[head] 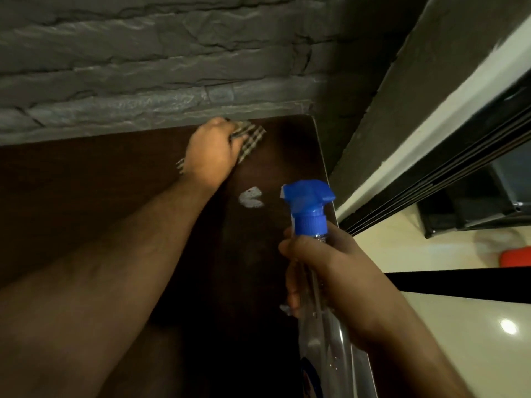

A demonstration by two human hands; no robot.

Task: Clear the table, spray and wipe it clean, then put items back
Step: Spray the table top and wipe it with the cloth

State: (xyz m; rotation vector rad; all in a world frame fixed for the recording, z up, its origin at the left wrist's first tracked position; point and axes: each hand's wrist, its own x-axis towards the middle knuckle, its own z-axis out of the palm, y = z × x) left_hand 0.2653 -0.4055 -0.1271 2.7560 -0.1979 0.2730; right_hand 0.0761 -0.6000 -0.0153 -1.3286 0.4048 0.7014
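A dark brown table point(86, 179) fills the left and middle of the head view. My left hand point(211, 152) reaches to its far right corner and grips a checked cloth point(252, 139) pressed flat on the tabletop. My right hand point(324, 271) holds a clear spray bottle point(311, 214) with a blue trigger head, upright above the table's right edge. A white patch point(250, 198) shines on the wood between the two hands. The bottle's lower body is partly hidden by my right wrist.
A grey stone-textured wall point(172, 53) runs along the table's far edge. To the right lie a pale floor point(431, 326), a dark sliding track point(431, 179), a black box point(474, 208) and a red object point(515, 255).
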